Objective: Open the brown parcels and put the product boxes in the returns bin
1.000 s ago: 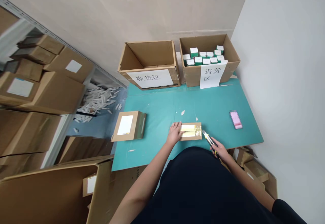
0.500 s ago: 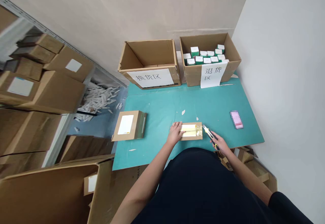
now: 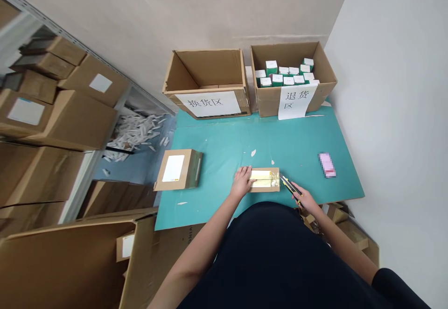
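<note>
Right hand (image 3: 304, 198) wrapped tight on a yellow-and-black utility knife (image 3: 290, 187); left hand (image 3: 241, 183) spread flat on a taped cardboard parcel (image 3: 265, 179).

Left to right: labelled cardboard box (image 3: 178, 170) sits well apart from the left hand on the teal board (image 3: 217, 136). Parcel lies between the hands, close to the board's near edge. Knife tip stays at the parcel's right end, with tape still across the top. Open teal room far of the parcel, up to the 换货区 carton (image 3: 206, 71) and the 退货区 carton (image 3: 266, 101) holding green-and-white boxes (image 3: 276, 79). Blurred pink item (image 3: 327, 165) lies right of the knife.
</note>
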Demonstrator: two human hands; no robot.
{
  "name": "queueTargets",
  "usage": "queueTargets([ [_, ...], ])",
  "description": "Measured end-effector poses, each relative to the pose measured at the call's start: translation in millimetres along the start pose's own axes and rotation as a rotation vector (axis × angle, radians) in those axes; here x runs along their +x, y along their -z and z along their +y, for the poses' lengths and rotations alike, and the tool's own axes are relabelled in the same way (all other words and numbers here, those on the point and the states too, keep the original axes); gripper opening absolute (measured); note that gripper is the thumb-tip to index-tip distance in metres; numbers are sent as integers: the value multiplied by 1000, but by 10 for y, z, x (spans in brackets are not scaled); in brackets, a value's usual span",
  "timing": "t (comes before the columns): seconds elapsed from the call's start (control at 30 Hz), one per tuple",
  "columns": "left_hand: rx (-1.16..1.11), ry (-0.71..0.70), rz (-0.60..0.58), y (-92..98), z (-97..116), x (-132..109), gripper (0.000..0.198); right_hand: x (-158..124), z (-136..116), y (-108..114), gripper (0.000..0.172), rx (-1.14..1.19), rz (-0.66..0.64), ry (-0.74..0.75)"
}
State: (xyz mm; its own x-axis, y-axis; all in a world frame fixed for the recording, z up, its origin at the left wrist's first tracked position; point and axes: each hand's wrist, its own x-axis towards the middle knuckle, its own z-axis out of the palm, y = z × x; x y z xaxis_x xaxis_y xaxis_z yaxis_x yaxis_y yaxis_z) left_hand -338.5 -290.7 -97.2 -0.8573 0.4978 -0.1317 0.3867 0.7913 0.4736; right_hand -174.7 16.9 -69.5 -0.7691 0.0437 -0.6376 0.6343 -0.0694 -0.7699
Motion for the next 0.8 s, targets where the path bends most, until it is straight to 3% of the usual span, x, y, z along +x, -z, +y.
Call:
queueTargets([
  [0.5, 18, -36, 29, -43, -42, 7, 61, -151, -10, 132, 87, -45, -78, -46],
  [0.8, 17, -32, 20, -32, -34, 9, 62, -191, 202, -159, 85, -17, 55, -17],
])
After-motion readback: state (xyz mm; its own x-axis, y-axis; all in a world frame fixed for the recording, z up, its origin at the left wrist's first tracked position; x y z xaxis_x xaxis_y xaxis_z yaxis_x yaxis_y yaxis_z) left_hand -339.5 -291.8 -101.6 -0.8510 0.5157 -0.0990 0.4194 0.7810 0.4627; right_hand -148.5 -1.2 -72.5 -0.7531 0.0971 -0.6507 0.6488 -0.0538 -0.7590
